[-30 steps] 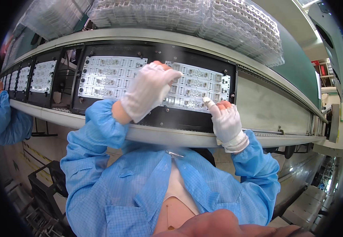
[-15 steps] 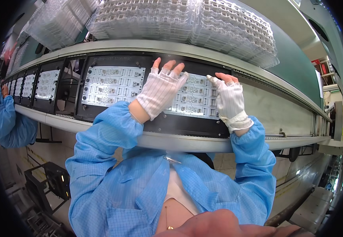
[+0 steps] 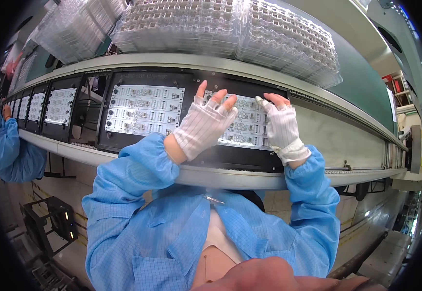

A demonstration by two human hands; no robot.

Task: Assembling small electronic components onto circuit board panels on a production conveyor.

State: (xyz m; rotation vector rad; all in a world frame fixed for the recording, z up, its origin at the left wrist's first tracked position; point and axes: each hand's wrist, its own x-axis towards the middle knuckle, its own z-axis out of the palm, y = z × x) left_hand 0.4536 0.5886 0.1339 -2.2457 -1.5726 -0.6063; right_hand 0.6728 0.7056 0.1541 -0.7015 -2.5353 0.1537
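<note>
One head-worn fisheye looks down from near above the left hand (image 3: 206, 122) and right hand (image 3: 282, 127), facing the conveyor (image 3: 334, 133) under them.

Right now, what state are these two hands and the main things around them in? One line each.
Left silvery-white rectangular circuit-board panel: flat, uncovered
Right silvery-white rectangular circuit-board panel: flat, partly hidden by both hands
Flat black frame: bearing both panels
White-gloved left hand: open, fingers spread over right panel
White-gloved right hand: fingers bent at right panel's edge, grip unclear
Clear ridged plastic trays: stacked
</note>
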